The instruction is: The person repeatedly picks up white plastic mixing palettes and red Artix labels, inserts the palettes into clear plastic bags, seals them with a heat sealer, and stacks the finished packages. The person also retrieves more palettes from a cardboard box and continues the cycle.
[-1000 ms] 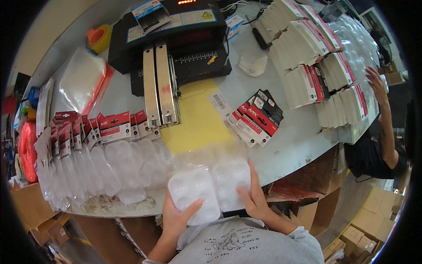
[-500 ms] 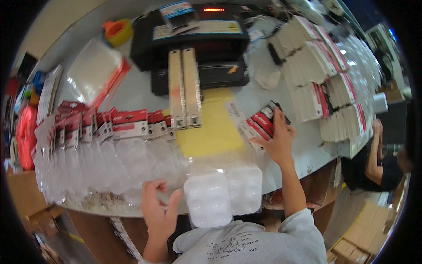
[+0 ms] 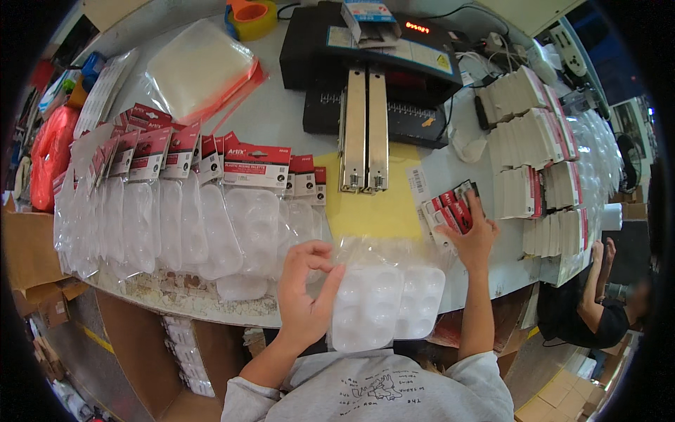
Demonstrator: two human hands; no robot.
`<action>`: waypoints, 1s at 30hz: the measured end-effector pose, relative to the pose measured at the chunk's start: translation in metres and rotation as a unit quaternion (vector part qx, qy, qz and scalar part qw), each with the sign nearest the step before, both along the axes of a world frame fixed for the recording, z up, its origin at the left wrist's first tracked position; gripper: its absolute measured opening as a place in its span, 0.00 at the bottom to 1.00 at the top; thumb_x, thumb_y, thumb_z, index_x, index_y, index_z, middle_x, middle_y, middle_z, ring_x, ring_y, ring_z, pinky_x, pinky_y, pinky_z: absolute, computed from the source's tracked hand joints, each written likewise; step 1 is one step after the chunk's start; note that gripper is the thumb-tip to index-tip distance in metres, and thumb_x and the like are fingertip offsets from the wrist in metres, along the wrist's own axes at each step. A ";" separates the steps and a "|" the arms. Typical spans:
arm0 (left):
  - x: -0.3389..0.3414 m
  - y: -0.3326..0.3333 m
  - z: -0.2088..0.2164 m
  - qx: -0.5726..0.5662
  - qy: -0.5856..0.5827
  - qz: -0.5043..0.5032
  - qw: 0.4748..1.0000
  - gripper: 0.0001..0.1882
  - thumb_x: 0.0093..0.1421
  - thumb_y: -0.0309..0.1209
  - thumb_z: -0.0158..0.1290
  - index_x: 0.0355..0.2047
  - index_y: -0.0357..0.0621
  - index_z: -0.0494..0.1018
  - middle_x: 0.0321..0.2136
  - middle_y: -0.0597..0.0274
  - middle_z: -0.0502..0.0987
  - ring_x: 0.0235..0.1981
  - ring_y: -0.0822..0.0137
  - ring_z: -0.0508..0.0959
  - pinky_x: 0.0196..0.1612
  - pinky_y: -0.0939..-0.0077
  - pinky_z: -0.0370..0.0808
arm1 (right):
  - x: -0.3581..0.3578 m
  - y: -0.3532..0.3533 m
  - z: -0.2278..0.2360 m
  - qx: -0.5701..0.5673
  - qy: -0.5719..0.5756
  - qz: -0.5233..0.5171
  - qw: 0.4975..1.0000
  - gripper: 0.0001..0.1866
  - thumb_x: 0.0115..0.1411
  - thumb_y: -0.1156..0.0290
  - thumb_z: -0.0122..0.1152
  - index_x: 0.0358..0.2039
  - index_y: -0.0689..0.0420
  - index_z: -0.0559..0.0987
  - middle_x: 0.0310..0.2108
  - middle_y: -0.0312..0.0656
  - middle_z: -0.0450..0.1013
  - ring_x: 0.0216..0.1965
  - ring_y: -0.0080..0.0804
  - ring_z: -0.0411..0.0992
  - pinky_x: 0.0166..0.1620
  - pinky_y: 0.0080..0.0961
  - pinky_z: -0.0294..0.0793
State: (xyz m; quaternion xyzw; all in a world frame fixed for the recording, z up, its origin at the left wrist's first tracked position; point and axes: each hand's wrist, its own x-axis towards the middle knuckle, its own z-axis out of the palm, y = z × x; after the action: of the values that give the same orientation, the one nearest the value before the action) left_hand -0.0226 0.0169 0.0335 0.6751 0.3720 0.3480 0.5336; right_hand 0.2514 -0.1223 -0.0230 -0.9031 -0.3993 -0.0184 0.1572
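Head view, near to far.

- Shirt [image 3: 337, 397]: grey cloth, dark line print, at the lower edge.
- White trays [image 3: 367, 309]: 2, side by side at the near table edge, the left overlapping the right; smooth moulded plastic, rounded corners, round wells, clear crinkled film at the upper ends.
- Left hand [image 3: 307, 299]: beside the left tray; fingers curled, thumb well apart from them, nothing visible in the gap. Thumb tip at the tray's upper left corner; contact cannot be told.
- Right hand [image 3: 475, 235]: over the fanned cards, thumb and forefinger spread wide, fingertips at the cards; whether they grip cannot be told.
- Fanned cards [image 3: 448, 213]: red, black and white, flat, right of the trays.
- Bagged trays [image 3: 249, 221]: overlapping row at left, translucent plastic, red-and-white card headers.
- Yellow sheet [image 3: 369, 214]: flat, beyond the white trays.
- Metal bars [image 3: 377, 133]: 2, parallel, straight, projecting from the black machine [image 3: 302, 60].
- Card stacks [image 3: 517, 137]: white edges, red faces, at right.
- Clear bags [image 3: 197, 67]: glossy flat pile, red edge.
- Tape roll [image 3: 256, 27]: yellow, round, far left of the machine.
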 end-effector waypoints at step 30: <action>-0.006 0.009 0.022 -0.166 -0.022 -0.005 0.986 0.07 0.60 0.27 0.52 0.31 0.34 0.76 0.20 0.72 0.72 0.20 0.84 0.64 0.21 0.88 0.60 | -0.071 0.077 0.129 0.071 0.361 0.187 0.911 0.18 0.48 0.62 0.69 0.31 0.65 0.77 0.21 0.43 0.73 0.23 0.31 0.71 0.26 0.21 0.67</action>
State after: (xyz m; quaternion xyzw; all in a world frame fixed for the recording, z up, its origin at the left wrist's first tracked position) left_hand -0.0282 0.0255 0.0552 0.5714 0.4097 0.2937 0.6476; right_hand 0.1804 -0.0457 0.1058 -0.7430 -0.4746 0.3104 0.3553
